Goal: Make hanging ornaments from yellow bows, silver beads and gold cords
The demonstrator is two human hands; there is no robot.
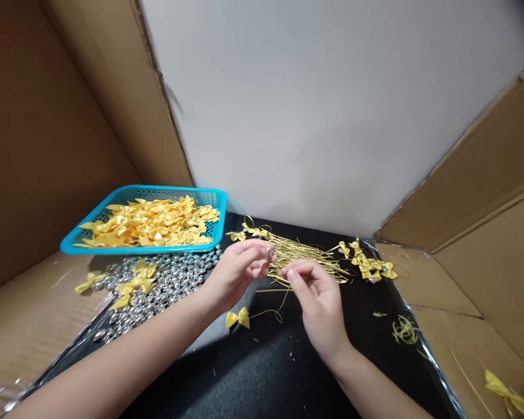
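Back wall: white panel, smooth, greyish in tone, leaning at its side edges toward the cardboard.
Left wall: brown cardboard panel, upright, darkest toward the upper left; a lighter cardboard strip with a rough edge stands next to the white.
Right wall: tan cardboard side, slanting, crossed by a crease.
Floor, left: pale cardboard flap, faintly ribbed.
Floor, right: creased cardboard sheet, lighter brown.
Work surface: black top, matt, flecked with pale specks.
Edging: shiny strip, along the black top's right border.
Light: pale, brightest across the white panel; soft grey shadows low on it.
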